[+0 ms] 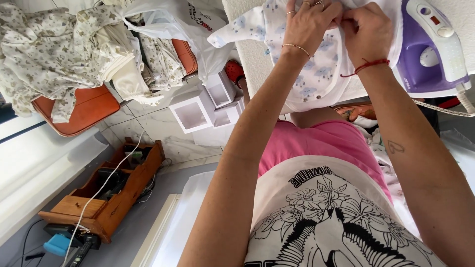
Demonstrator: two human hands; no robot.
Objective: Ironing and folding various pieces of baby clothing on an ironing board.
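Plainly, the garment [316, 69] is pinched by both hands, left [309, 24] and right [363, 29], and could be scorched by the iron [430, 49] at three o'clock.

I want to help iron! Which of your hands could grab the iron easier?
Probably the right hand. It pinches the baby garment right beside the purple iron on the ironing board; the left hand sits farther away, also on the garment.

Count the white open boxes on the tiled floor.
3: a large white box nearest the orange chair, a smaller one behind it beside the ironing board, and one to its right. Others may be hidden under the board.
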